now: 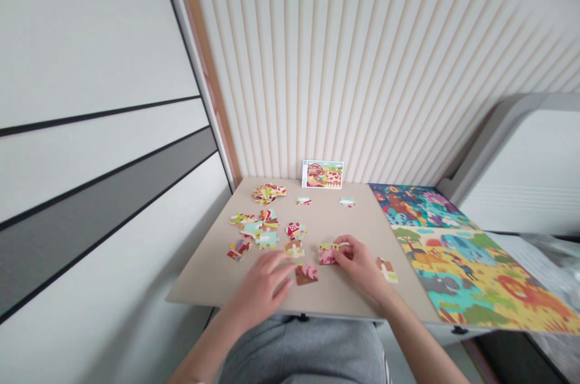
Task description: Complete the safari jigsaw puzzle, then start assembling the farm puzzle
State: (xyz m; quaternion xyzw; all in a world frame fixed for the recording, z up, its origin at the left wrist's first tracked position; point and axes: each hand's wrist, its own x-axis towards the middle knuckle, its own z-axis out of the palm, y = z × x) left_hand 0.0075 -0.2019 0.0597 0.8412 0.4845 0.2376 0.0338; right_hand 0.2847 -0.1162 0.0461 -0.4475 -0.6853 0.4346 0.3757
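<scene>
My right hand (362, 266) rests on the beige table (203, 281) with its fingers curled round a pink and green puzzle piece (327, 253). My left hand (265, 284) lies flat, fingers stretched out, with its fingertips next to a pink and brown puzzle piece (307, 273). Just beyond the left fingertips sits another small piece (294, 249). A loose piece (386, 269) lies to the right of my right hand.
Several loose pieces (256, 230) are scattered at mid-left, and a small pile (269, 193) sits at the back. A reference picture card (322, 174) leans on the ribbed wall. A finished colourful animal puzzle (457, 257) covers the right side. A white cabinet (521, 166) stands at right.
</scene>
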